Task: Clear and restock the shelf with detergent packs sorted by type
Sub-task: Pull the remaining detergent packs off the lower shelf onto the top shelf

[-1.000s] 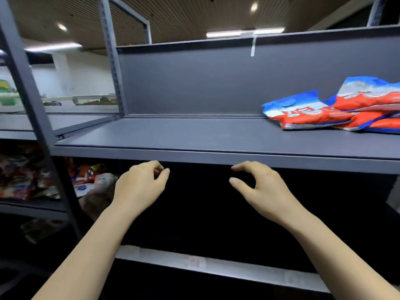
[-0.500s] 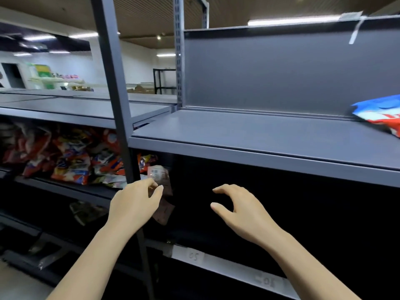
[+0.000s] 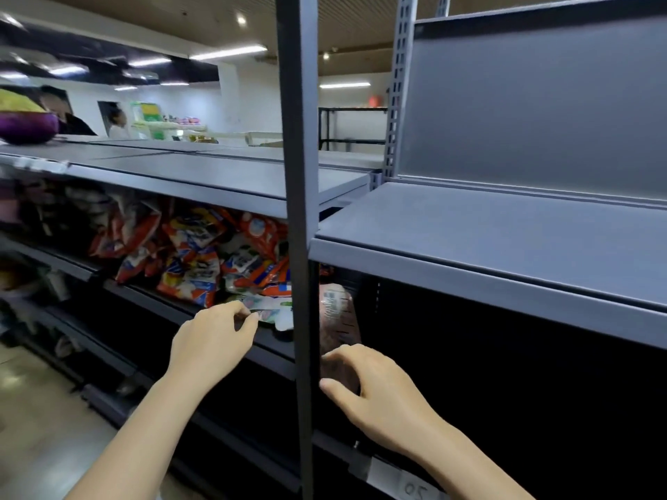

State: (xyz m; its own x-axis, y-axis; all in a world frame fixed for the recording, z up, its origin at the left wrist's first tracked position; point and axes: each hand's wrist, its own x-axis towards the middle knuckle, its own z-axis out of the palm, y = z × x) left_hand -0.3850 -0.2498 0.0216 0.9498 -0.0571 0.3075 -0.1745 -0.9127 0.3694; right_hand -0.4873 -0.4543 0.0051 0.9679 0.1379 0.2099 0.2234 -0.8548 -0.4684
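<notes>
Red-and-orange detergent packs (image 3: 195,258) crowd the lower shelf (image 3: 223,319) at centre left, blurred. The left hand (image 3: 213,341) pinches a pale pack (image 3: 269,312) at its edge. The right hand (image 3: 375,387), loosely curled, empty, hovers beside a post (image 3: 301,247) hiding another pack (image 3: 337,319).

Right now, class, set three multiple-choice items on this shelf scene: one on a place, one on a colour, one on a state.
1. Where are the detergent packs piled?
A. on the lower shelf left of the dark post
B. on the floor
C. on the grey shelf top at right

2. The bowl at far left is:
A. green
B. purple
C. white

3. The right hand:
A. grips the post
B. lies flat on the top shelf
C. holds nothing, fingers curled near a pale pack

Answers: 1 A, the packs lie under the left shelf board. 2 B, its side shows purple. 3 C, its palm is empty.
</notes>
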